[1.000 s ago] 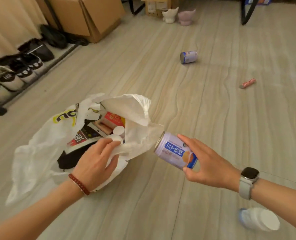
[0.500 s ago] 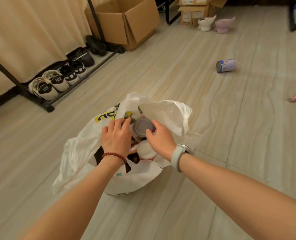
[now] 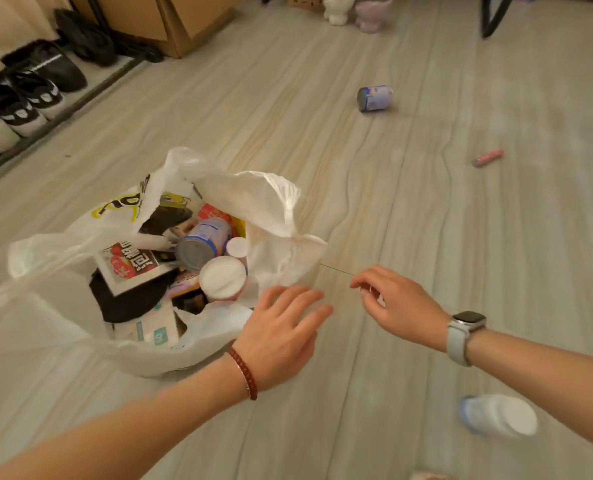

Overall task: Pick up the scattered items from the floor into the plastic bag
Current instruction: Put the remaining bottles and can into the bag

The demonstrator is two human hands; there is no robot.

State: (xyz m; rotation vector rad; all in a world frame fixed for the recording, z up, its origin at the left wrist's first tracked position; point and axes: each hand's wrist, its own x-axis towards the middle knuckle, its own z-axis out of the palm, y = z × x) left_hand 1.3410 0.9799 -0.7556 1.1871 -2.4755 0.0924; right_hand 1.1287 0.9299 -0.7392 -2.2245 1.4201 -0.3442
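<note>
A white plastic bag [image 3: 274,206] lies open on the floor, full of packets, tubs and a purple can [image 3: 203,244] lying on its side. My left hand [image 3: 281,337] hovers just right of the bag's near edge, fingers spread, holding nothing. My right hand [image 3: 395,303] is a little further right over the bare floor, fingers loosely curled and empty. Scattered on the floor are a second purple can [image 3: 374,98] further back, a small pink tube [image 3: 488,157] to the right, and a white bottle [image 3: 499,415] under my right forearm.
A shoe rack [image 3: 28,98] with several shoes runs along the left wall beside cardboard boxes [image 3: 184,19]. Two small ceramic pots [image 3: 354,10] stand at the back, near a black furniture leg [image 3: 492,15]. A bit of some object [image 3: 426,476] shows at the bottom edge.
The purple can went from my right hand into the bag. Both hands have since let go and pulled back to the right of the bag.
</note>
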